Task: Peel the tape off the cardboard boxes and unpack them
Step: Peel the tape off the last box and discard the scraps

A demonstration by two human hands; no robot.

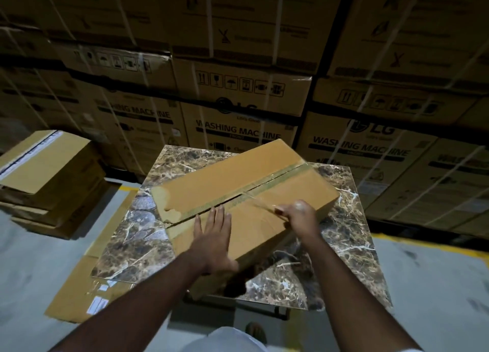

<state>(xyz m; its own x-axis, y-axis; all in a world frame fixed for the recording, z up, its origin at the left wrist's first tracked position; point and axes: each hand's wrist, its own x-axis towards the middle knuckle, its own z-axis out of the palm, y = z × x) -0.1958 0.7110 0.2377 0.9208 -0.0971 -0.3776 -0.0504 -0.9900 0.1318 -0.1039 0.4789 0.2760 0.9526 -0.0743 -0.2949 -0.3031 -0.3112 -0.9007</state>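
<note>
One box (246,190), two hands (214,235) (297,215)

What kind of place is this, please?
Most likely a warehouse or appliance storeroom. Strapped cartons marked "WASHING MACHINE" are stacked high behind the marble-patterned table, the concrete floor has a yellow line, and flattened cardboard lies there.
</note>
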